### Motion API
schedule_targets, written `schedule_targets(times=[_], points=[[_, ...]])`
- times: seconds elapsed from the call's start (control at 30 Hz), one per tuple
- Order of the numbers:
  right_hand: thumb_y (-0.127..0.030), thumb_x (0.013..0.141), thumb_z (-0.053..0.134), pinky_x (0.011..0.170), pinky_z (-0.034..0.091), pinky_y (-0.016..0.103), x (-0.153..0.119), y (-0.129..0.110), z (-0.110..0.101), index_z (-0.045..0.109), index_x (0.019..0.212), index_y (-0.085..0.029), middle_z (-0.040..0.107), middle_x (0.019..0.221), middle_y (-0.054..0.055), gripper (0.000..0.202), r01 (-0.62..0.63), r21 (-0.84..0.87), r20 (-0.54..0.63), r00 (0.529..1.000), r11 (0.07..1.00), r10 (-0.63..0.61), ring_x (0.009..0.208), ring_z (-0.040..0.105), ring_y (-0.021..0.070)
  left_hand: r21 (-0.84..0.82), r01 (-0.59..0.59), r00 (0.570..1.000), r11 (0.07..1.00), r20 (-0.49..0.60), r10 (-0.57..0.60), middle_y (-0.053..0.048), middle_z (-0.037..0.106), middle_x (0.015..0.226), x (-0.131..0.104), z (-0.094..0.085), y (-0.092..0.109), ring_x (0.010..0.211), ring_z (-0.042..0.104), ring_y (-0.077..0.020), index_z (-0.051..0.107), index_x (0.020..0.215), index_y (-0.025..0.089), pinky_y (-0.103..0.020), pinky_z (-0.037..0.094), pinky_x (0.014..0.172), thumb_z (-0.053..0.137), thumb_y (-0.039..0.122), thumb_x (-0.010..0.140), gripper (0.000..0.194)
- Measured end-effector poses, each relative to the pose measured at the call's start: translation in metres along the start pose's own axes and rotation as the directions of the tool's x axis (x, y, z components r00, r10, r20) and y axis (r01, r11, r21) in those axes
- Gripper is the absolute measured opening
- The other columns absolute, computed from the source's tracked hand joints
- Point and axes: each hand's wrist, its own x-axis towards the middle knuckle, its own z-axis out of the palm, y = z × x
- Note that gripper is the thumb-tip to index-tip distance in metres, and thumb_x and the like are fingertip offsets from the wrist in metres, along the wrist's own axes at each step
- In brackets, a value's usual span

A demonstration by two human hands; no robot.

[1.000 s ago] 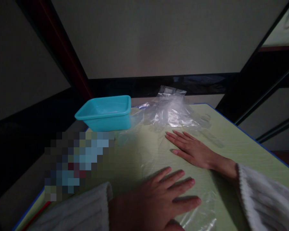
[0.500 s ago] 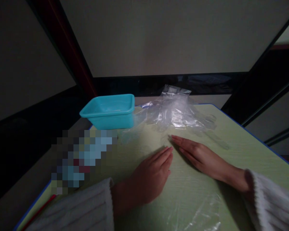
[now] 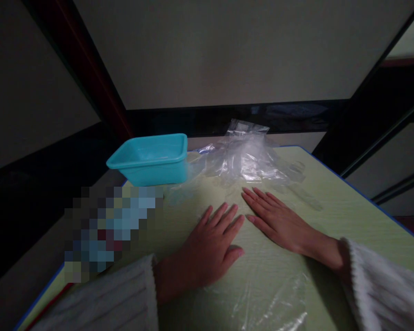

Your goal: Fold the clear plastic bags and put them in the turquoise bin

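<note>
My left hand (image 3: pixel 210 246) lies palm down with its fingers spread, on or just over a clear plastic bag (image 3: pixel 272 303) spread flat on the table. My right hand (image 3: pixel 278 220) rests flat beside it, fingers stretched out toward the upper left, tips near the bag's far end. Neither hand holds anything. The bag's outline is hard to make out against the pale green table top; its creases shine near the front edge of the view. Beyond my fingertips sits a heap of clear plastic bags (image 3: pixel 248 158).
A turquoise plastic basin (image 3: pixel 152 172) stands at the back left of the table (image 3: pixel 331 184). In front of it is a pixelated, unrecognisable patch (image 3: pixel 113 230). A thin red stick-like thing (image 3: pixel 51 305) lies along the left edge. A wall panel rises behind the table.
My hands have turned from on edge, fingers together, to palms down. The left fingers have spread apart and the right hand has flattened. The view has shifted slightly.
</note>
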Motion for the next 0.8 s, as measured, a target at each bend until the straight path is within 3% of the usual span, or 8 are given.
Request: schedule_targets(times=[0.1,0.3,0.43,0.57,0.67,0.8], points=[[-0.043,0.093,0.027,0.106,0.027,0.048,0.0,0.001,-0.003,0.034,0.137,-0.007,0.028,0.144,0.015,0.057,0.003,0.021,-0.024,1.0,1.0,-0.003,0.133,0.023,0.0273,-0.002,0.009,1.0,1.0,0.023,-0.009,-0.01,0.019,0.149,0.0,-0.002,0.0,0.137,0.015,-0.0276,0.028,0.139,0.015,-0.052,0.018,0.108,0.042,0.037,0.089,0.056],[-0.033,0.093,0.026,0.104,0.033,0.046,-0.002,0.012,-0.013,0.04,0.132,-0.003,0.039,0.138,0.019,0.051,-0.063,0.104,-0.216,0.973,0.993,0.085,0.128,0.036,0.0259,0.005,0.038,0.999,0.999,0.032,-0.038,-0.008,0.023,0.149,-0.008,-0.008,-0.005,0.136,0.018,-0.0284,0.028,0.139,0.018,-0.057,0.016,0.107,0.043,0.039,0.089,0.056],[-0.025,0.091,0.029,0.1,0.039,0.044,-0.004,0.013,-0.018,0.045,0.129,-0.005,0.047,0.133,0.018,0.045,-0.088,0.19,-0.269,0.953,0.978,0.138,0.12,0.047,0.0251,0.038,0.061,0.998,0.997,-0.035,-0.06,-0.012,0.031,0.145,-0.011,-0.012,-0.01,0.135,0.021,-0.0316,0.035,0.135,0.016,-0.063,0.011,0.105,0.044,0.04,0.088,0.053],[-0.017,0.089,0.03,0.1,0.04,0.044,-0.003,0.006,-0.021,0.044,0.129,-0.009,0.049,0.132,0.016,0.044,-0.014,0.233,-0.236,0.969,0.972,0.071,0.121,0.047,0.0234,0.027,0.12,0.982,0.992,-0.15,-0.114,-0.018,0.04,0.138,-0.009,-0.014,-0.008,0.133,0.025,-0.0331,0.046,0.124,0.01,-0.065,0.007,0.104,0.043,0.037,0.089,0.044],[-0.016,0.09,0.029,0.102,0.037,0.042,-0.002,0.004,-0.018,0.041,0.132,-0.01,0.045,0.135,0.015,0.044,0.045,0.236,-0.17,0.985,0.971,-0.005,0.124,0.042,0.0209,-0.038,-0.009,0.987,0.999,-0.159,0.003,-0.018,0.039,0.139,-0.007,-0.014,-0.003,0.134,0.025,-0.0278,0.045,0.125,0.009,-0.056,0.014,0.109,0.043,0.031,0.089,0.042],[-0.029,0.094,0.027,0.106,0.03,0.045,0.0,0.006,-0.009,0.037,0.135,-0.005,0.035,0.141,0.019,0.048,0.072,0.159,-0.082,0.995,0.985,-0.06,0.131,0.031,0.0234,-0.123,-0.224,0.975,0.967,-0.043,0.22,-0.015,0.03,0.145,-0.008,-0.013,0.003,0.136,0.02,-0.026,0.039,0.132,0.013,-0.046,0.02,0.11,0.053,0.035,0.085,0.054]])
